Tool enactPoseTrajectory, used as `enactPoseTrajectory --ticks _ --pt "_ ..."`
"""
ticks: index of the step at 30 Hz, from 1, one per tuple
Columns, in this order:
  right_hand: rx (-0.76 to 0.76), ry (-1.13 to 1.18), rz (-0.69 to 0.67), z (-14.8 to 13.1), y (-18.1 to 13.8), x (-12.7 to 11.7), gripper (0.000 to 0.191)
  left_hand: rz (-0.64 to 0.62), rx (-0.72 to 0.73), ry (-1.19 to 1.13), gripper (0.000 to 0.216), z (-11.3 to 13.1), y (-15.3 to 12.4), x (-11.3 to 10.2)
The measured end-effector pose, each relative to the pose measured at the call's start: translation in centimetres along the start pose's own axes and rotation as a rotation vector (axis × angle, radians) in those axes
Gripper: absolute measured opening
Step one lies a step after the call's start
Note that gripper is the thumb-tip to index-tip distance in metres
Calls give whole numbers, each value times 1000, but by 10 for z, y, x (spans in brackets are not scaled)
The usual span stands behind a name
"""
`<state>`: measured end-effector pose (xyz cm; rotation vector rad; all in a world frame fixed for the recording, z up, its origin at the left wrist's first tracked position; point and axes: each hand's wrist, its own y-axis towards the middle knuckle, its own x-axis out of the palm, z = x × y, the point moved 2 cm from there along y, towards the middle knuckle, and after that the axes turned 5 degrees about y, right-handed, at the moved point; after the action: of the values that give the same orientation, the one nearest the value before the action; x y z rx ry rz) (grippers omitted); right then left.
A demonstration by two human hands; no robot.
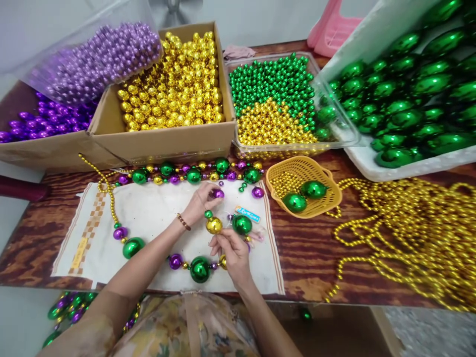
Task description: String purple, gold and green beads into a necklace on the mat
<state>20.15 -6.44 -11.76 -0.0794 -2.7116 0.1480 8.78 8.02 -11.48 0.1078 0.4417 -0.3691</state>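
My left hand (201, 202), with a beaded bracelet at the wrist, is closed on a purple ball (217, 194) near the middle of the white cloth (156, 208). Just below, a gold ball (213, 225) with a small green bead (208, 214) above it hangs in line. The fingertips of my right hand (232, 250) are pinched at the gold ball's lower edge. On the cloth lies a strand with big green balls (200, 268), purple balls (176, 261) and small gold beads (113, 210). Another green ball (242, 224) sits beside my right hand, near a blue label (248, 214).
A finished-looking row of mixed balls (193, 175) runs along the cloth's back edge. Behind stand a cardboard box of gold balls (163, 141), a clear tub of small beads (290, 147) and a foam box (375, 171). A yellow basket (327, 203) and gold bead chains (416, 238) lie right.
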Motion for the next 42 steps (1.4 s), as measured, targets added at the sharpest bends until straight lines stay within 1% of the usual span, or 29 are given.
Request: enactPoseTrajectory --ticks 2,4,6,8,11,14,16,20,23,28,32,34,39,42 --pt "-19 -16 13 -1 1 -2 14 93 -197 -382 26 7 -3 -13" --pt "-46 -42 19 -2 1 -3 13 133 -324 -711 30 17 -9 -28" --pt "-72 -74 16 -4 1 -3 13 133 -348 -909 35 29 -15 -43" --pt "-89 -108 3 -6 2 -2 12 124 -324 -998 38 38 -20 -56" --pt "-114 -142 -12 -6 2 1 10 146 -303 -1032 30 43 -23 -67" --pt "-129 -170 -17 -5 1 2 10 206 -344 -1058 21 41 -24 -70" --pt "-123 -190 -23 -4 0 3 10 235 -381 -1095 19 40 -24 -71" --pt "-98 -220 -30 -2 -1 2 12 206 -449 -1136 23 36 -24 -71" --pt "-79 -241 -39 0 -1 3 14 185 -465 -1126 26 33 -23 -72" --pt "-54 -256 -32 4 -1 4 15 238 -435 -1155 22 37 -21 -71" --pt "-55 -242 -34 4 -1 6 15 314 -379 -1201 8 43 -20 -67" --pt "-57 -243 -27 3 -1 6 16 332 -363 -1234 6 46 -21 -65" --pt "-54 -240 -8 1 0 7 19 329 -339 -1230 5 50 -22 -63" --pt "-57 -250 -4 1 0 7 20 306 -340 -1187 9 51 -23 -63"
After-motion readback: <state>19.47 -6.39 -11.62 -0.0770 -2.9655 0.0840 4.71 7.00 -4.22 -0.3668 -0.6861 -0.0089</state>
